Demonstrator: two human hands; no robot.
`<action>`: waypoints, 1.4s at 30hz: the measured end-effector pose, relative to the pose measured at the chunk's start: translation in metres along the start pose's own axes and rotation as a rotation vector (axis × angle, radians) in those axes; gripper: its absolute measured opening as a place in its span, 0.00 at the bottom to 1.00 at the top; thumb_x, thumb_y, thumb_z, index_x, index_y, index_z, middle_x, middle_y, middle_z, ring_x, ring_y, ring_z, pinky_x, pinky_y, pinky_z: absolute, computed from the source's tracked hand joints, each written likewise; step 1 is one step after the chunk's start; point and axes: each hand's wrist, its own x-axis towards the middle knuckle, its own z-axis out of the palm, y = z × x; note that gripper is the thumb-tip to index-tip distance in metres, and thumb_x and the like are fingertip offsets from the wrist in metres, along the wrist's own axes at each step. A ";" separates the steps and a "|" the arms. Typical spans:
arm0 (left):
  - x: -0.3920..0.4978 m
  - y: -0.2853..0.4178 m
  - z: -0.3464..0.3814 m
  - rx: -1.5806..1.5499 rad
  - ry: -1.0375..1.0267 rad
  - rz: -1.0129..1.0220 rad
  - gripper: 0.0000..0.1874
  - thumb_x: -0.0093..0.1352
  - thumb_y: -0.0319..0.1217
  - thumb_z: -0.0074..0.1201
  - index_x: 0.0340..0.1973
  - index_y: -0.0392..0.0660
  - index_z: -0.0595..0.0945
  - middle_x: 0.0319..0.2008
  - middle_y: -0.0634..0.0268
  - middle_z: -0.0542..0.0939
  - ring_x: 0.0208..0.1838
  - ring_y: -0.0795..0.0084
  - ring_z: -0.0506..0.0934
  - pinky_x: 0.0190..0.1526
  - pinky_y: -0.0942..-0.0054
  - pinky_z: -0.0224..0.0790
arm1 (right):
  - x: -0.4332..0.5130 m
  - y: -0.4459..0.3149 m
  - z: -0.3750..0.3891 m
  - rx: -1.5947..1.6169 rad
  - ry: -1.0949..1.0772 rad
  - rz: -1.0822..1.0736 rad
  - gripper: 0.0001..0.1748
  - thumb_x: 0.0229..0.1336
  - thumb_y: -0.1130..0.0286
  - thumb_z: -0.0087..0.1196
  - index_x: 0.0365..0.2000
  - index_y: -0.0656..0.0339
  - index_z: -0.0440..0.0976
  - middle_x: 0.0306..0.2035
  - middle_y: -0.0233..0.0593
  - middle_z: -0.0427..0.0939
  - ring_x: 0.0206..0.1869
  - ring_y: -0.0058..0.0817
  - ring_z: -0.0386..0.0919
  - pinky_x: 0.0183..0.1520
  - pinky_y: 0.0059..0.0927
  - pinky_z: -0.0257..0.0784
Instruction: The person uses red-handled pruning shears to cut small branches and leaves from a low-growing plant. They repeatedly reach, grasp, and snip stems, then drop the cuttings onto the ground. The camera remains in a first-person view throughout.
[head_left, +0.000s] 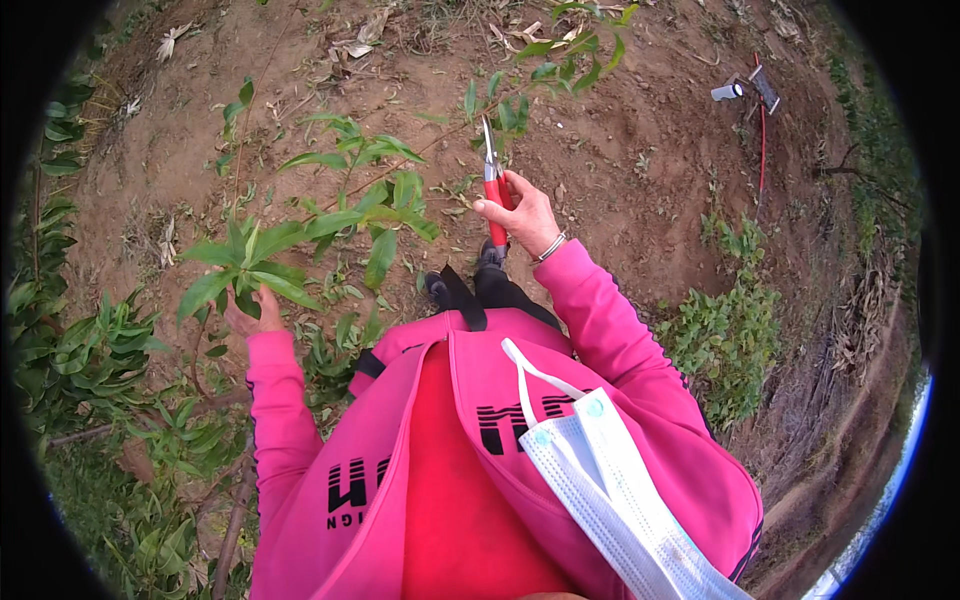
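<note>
My right hand (529, 214) grips a pair of pruning shears (496, 196) with red handles. Their bright metal blades point away from me, close to leaves on a thin branch (450, 133) that slants across the view. At the left, my left hand (255, 313) is around a leafy green shoot (246, 262), thumb on one side and fingers on the other. Leaves cover part of its fingers, and the grip point on the stem is hidden. Between the hands hangs more long, narrow foliage (382, 214).
Dense leafy branches (97, 345) crowd the left side. Bare brown soil (615, 165) with dry husks (360, 45) spreads ahead. A red pole (763, 150) with a small panel (765, 90) and a white cylinder (726, 92) stands far right. A face mask (622, 487) hangs before my jacket.
</note>
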 end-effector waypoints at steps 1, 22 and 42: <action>0.000 -0.014 0.009 -0.066 -0.008 -0.091 0.24 0.59 0.32 0.63 0.50 0.38 0.77 0.45 0.48 0.79 0.52 0.47 0.75 0.56 0.50 0.65 | 0.002 0.004 -0.003 -0.037 -0.033 -0.043 0.45 0.41 0.47 0.71 0.51 0.72 0.70 0.39 0.44 0.79 0.41 0.28 0.78 0.47 0.30 0.74; -0.033 -0.070 0.025 -0.158 -0.034 -0.269 0.25 0.60 0.34 0.63 0.51 0.38 0.77 0.45 0.48 0.79 0.49 0.51 0.76 0.50 0.54 0.68 | 0.021 -0.025 -0.027 0.973 -0.441 0.364 0.44 0.58 0.32 0.45 0.51 0.69 0.66 0.42 0.58 0.78 0.43 0.45 0.82 0.50 0.46 0.78; -0.045 -0.066 0.028 -0.162 -0.035 -0.323 0.25 0.60 0.34 0.62 0.52 0.38 0.76 0.46 0.48 0.78 0.50 0.51 0.75 0.52 0.54 0.67 | 0.032 -0.030 -0.027 0.985 -0.360 0.422 0.35 0.62 0.39 0.48 0.46 0.65 0.68 0.38 0.54 0.78 0.37 0.39 0.83 0.41 0.38 0.81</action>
